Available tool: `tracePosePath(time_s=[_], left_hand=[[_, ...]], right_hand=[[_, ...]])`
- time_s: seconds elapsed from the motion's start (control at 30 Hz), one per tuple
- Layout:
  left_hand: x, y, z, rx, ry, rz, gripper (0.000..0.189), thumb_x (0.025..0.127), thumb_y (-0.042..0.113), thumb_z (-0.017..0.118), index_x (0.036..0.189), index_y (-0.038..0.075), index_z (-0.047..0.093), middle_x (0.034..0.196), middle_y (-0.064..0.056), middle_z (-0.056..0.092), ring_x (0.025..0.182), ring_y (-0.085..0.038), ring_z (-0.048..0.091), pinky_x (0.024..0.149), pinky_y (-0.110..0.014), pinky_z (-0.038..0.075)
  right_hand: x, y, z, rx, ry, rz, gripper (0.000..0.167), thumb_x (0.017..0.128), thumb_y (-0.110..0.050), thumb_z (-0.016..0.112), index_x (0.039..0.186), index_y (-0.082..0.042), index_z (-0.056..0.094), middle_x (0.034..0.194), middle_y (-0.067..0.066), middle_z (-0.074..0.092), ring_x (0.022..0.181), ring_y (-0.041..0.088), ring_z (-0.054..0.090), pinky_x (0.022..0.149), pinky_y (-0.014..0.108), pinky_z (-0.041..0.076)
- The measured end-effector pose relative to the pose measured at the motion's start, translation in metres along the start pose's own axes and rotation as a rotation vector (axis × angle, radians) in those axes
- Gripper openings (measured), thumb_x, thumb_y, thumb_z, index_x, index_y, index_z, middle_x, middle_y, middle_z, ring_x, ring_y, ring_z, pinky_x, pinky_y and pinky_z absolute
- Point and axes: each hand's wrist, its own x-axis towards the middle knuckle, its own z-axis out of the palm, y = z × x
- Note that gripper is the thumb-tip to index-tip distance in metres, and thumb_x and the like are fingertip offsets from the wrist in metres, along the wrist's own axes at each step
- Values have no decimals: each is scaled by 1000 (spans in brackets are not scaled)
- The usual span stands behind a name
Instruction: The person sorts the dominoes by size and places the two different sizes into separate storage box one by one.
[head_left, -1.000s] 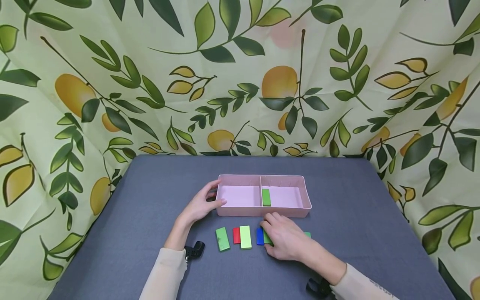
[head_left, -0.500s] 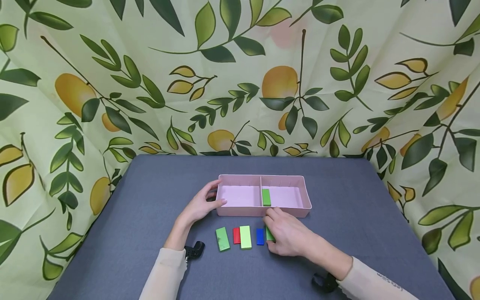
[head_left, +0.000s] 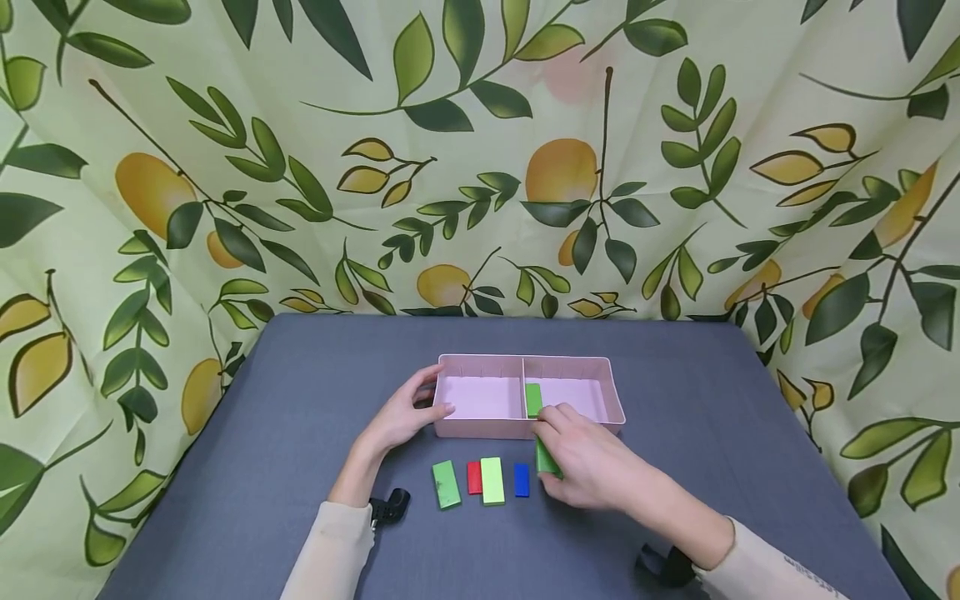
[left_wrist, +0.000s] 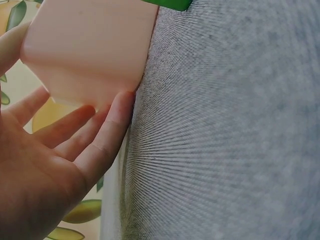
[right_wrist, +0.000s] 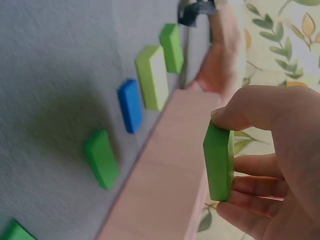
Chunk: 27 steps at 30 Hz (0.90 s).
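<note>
A pink two-compartment box (head_left: pixel 480 428) stands on the table. My left hand (head_left: pixel 401 412) holds its left end, thumb and fingers spread around it; in the left wrist view, fingertips (left_wrist: pixel 122 102) touch the box's end wall (left_wrist: pixel 90 45). A green block (head_left: pixel 533 400) is in the right compartment, beside the divider. My right hand (head_left: pixel 592 458) pinches another green block (right_wrist: pixel 218 162) between thumb and fingers, at the box's front wall. Before the box lie a green block (head_left: pixel 446 484), a red block (head_left: pixel 474 477), a light green block (head_left: pixel 492 481) and a blue block (head_left: pixel 522 480).
Another green block (right_wrist: pixel 101 159) lies near the blue one in the right wrist view, with a further green piece (right_wrist: pixel 17 232) at the corner. Grey-blue cloth (head_left: pixel 315 358) covers the table. A leaf-patterned curtain (head_left: pixel 480 167) hangs behind.
My right hand has lifted the green block from the row and moved slightly right and up, towards the box's front wall. My left hand stays at the box's left end.
</note>
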Motion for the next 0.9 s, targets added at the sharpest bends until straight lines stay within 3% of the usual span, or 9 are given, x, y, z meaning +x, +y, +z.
tracePosePath(time_s=[0.3, 0.53, 0.73, 0.9], left_hand=[[1, -1, -2, -7, -4, 3, 75, 90, 23, 79, 155, 16, 42, 157, -16, 39, 136, -38, 47, 108, -59, 38], [1, -1, -2, 0, 1, -3, 74, 91, 24, 78, 155, 16, 42, 157, -16, 39, 137, -39, 47, 109, -60, 37], [1, -1, -2, 0, -1, 5, 74, 91, 24, 78, 155, 17, 42, 157, -15, 39, 137, -39, 47, 109, -60, 37], [-1, 2, -3, 2, -7, 2, 75, 91, 24, 78, 156, 17, 40, 158, -15, 39, 137, -39, 47, 109, -59, 37]], right_hand=[[15, 19, -19, -66, 74, 16, 52, 77, -23, 83, 118, 1, 65, 110, 7, 59, 97, 22, 53, 80, 35, 52], [27, 33, -25, -110, 136, -4, 52, 78, -22, 82, 119, 4, 64, 117, 13, 61, 108, 30, 58, 94, 42, 52], [35, 44, -22, -86, 115, 20, 53, 78, -21, 81, 121, 5, 64, 119, 13, 60, 110, 31, 57, 96, 43, 50], [39, 55, -10, -46, 59, 102, 54, 78, -22, 80, 123, 3, 64, 121, 12, 60, 112, 31, 56, 95, 45, 50]])
